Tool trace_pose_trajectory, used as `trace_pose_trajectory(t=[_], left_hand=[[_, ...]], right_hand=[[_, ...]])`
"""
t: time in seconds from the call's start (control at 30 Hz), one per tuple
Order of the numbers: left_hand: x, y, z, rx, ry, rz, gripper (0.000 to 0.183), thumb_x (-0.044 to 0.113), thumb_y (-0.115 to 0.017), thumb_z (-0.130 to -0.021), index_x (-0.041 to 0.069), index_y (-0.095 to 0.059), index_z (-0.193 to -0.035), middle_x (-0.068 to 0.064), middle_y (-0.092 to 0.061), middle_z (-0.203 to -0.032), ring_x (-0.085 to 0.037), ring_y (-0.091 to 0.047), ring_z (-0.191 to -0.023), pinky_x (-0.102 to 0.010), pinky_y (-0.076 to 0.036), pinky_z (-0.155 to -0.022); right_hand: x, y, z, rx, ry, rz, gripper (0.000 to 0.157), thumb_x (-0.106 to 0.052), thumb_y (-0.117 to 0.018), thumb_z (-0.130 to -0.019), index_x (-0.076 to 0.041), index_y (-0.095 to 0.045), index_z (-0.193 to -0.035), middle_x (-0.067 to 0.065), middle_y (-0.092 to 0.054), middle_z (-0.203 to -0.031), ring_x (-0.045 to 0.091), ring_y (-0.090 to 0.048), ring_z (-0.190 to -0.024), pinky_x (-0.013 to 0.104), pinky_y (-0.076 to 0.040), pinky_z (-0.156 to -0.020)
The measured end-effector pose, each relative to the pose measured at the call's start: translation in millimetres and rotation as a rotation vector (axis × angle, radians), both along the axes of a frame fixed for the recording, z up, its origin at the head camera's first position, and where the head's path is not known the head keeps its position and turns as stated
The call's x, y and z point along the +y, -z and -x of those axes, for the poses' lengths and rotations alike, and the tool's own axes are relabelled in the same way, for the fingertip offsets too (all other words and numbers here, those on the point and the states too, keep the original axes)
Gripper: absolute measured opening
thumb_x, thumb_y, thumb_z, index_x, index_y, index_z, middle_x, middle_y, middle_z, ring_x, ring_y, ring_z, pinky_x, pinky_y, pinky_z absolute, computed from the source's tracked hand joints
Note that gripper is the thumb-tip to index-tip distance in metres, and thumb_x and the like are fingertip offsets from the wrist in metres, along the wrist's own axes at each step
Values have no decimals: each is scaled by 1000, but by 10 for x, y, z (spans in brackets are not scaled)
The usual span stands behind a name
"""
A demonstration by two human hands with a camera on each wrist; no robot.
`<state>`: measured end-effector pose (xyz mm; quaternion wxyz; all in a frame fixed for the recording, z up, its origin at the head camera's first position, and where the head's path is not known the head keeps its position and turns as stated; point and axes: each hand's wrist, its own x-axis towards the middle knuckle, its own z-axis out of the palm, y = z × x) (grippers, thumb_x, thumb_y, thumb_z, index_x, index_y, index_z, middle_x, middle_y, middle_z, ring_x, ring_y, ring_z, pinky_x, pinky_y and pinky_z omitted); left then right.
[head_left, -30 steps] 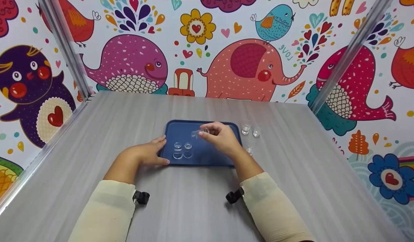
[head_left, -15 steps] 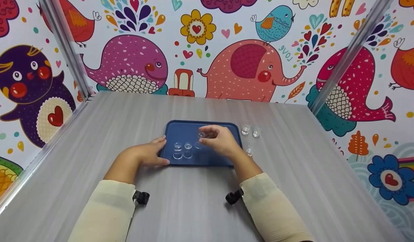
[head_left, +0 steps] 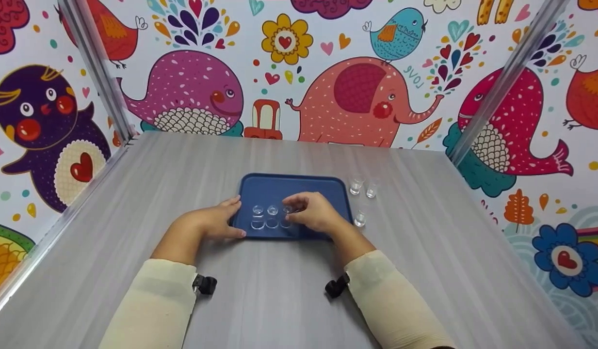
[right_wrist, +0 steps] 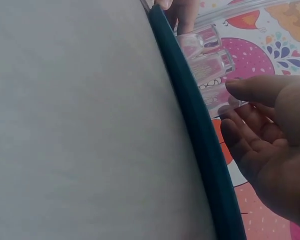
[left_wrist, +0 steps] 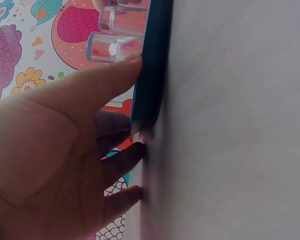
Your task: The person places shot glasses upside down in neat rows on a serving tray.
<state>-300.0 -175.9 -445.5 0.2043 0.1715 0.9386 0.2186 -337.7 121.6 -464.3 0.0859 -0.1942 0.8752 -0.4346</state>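
Note:
A blue tray (head_left: 266, 190) lies on the table. My left hand (head_left: 212, 221) rests against its front left corner, thumb on the rim and fingers spread along the left side. Two clear shot glasses, the first glass (head_left: 257, 222) and the second glass (head_left: 272, 222), stand upside down on the tray's left part. Beside them in the row is a third shot glass (right_wrist: 219, 100), also upside down. My right hand (head_left: 314, 213) pinches its upper end between thumb and fingers, as the right wrist view shows. In the head view the fingers partly cover that glass.
To the right of the tray, three more shot glasses stand on the grey table (head_left: 260, 291): a back left glass (head_left: 355, 187), a back right glass (head_left: 371, 189) and a front glass (head_left: 360, 218). Patterned panels (head_left: 192, 92) enclose the table's back and sides.
My right hand has turned the third shot glass from tilted to upside down and brought it down and left, into line with the other two. My left hand has stayed at the tray.

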Motion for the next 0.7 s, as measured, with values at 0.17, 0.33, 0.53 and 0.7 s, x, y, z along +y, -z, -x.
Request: trace_pose_trajectory(t=[0.17,0.33,0.53,0.7], left_hand=[[3,-3,-9,-3,-3,2,99,44,-74,-99,-3,-22,-169,-18,-9,-182,-45,-12,-167,-62,-17,-135],[6,-8,-8,-6,-13,1,98,44,-73,-100,-1,-21,-169,-16,-9,-182,-44,-12,-168,-62,-17,-136],[13,4,-5,-6,-12,1,98,44,-73,-100,-1,-21,-169,-16,-9,-182,-43,-13,-168,-60,-16,-136],[-1,25,10,5,-4,18,97,45,-72,-100,-1,-21,-169,-15,-10,-182,-42,-14,-168,-59,-18,-136]], right_hand=[[11,-4,-6,1,-8,-3,36,-15,-87,-88,-14,-80,-123,4,-80,-113,14,-71,-101,32,-62,-92],[84,-76,21,23,-7,46,40,-27,-86,-92,-8,-78,-127,6,-81,-115,14,-72,-100,27,-61,-88],[297,-189,81,78,35,100,39,-26,-81,-97,-4,-76,-129,8,-81,-115,15,-72,-98,22,-59,-83],[482,-256,112,85,90,114,38,-27,-80,-98,-7,-76,-129,9,-81,-117,18,-73,-102,25,-61,-88]])
